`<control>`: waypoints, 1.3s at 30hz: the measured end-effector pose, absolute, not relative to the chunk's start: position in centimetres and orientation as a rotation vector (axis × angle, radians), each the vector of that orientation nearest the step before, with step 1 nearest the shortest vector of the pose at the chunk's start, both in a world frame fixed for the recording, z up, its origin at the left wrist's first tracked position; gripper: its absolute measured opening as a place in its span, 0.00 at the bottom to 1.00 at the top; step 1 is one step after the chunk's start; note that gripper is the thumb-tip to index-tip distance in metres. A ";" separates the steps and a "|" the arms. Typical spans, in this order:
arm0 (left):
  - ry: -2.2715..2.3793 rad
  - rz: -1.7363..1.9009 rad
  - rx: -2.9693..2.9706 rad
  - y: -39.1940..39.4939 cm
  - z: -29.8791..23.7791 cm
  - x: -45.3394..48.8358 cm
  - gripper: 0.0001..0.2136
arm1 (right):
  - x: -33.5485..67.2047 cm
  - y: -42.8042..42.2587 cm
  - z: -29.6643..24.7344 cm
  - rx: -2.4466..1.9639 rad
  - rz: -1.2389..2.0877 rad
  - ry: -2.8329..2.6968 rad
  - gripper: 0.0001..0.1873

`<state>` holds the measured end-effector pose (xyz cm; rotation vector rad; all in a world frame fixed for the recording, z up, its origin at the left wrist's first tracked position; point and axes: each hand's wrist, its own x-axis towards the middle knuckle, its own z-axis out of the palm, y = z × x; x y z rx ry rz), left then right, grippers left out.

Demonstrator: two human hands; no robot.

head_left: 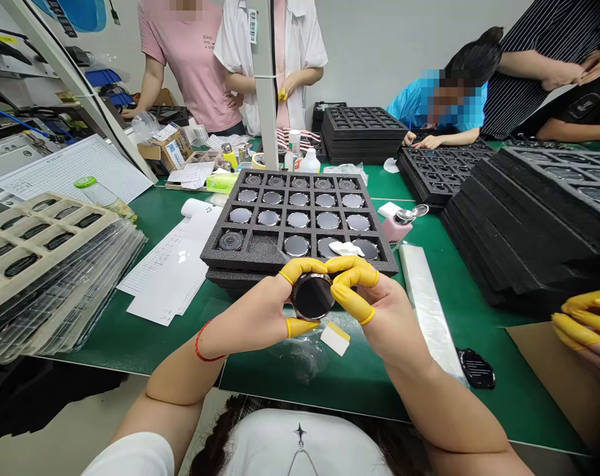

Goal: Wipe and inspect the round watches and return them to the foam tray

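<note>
A round, black-faced smartwatch case (314,297) is held up near the front edge of a black foam tray (265,248). My left hand (265,311) grips its left side between thumb and fingers, which wear yellow finger cots. My right hand (379,301), also in yellow cots, has its fingers closed at the case's upper right rim. The tray holds rows of similar round cases, and one front-row pocket is bare. A crumpled white wipe (347,248) lies on the tray's front right. Below my hands, a small white and yellow card (336,338) rests by clear plastic film (302,357).
Stacked plastic trays (57,284) stand at left beside paper sheets (171,271). A pink pump bottle (398,228), a long white strip (431,311) and a loose round case (476,368) are at right. Tall foam stacks (518,231) stand beyond. A co-worker's yellow-cotted hand (587,324) reaches in at right.
</note>
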<state>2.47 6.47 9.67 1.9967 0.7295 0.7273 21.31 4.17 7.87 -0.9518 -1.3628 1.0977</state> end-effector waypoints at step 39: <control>0.845 0.709 1.769 6.4 12.2 -0.7 0.19 | 20.8 7.5 8.5 -1.036 1.239 -1.412 0.19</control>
